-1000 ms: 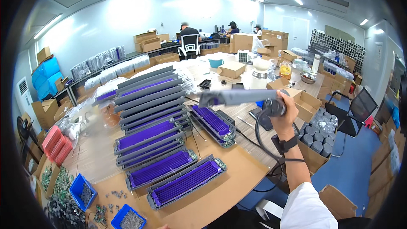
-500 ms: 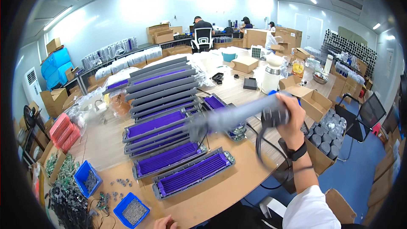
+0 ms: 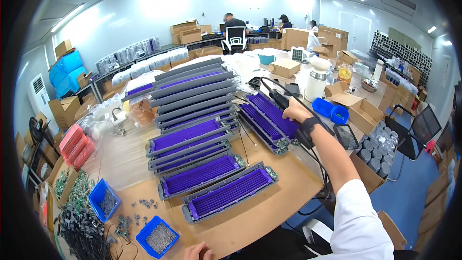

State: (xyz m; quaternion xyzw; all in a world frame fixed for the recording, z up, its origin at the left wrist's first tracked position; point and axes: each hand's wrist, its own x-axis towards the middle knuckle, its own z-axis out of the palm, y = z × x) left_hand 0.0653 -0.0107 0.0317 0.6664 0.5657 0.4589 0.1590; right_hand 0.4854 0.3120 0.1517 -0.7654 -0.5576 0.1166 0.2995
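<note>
My right hand (image 3: 294, 110) grips a black corded power tool (image 3: 278, 98) and holds it over a pair of purple finned panels in grey frames (image 3: 269, 118) on the wooden table (image 3: 269, 212). The tool's cable (image 3: 323, 173) hangs down past my forearm. Only part of my left hand (image 3: 196, 251) shows at the lower edge. It rests by the table's front edge beside a blue bin of small screws (image 3: 159, 237) and holds nothing. Several more purple panels (image 3: 226, 193) lie in a row toward me, with stacked grey ones (image 3: 192, 86) behind.
A second blue bin (image 3: 103, 201) and loose screws (image 3: 140, 206) lie at the front left, near a heap of dark parts (image 3: 79, 221). Cardboard boxes (image 3: 363, 113), a white jug (image 3: 316, 81) and grey cans (image 3: 378, 147) stand to the right. People work at the far desks (image 3: 235, 24).
My right hand has come down from chest height and reached forward, bringing the tool over the right-hand purple panels. My left hand has come into view at the lower edge.
</note>
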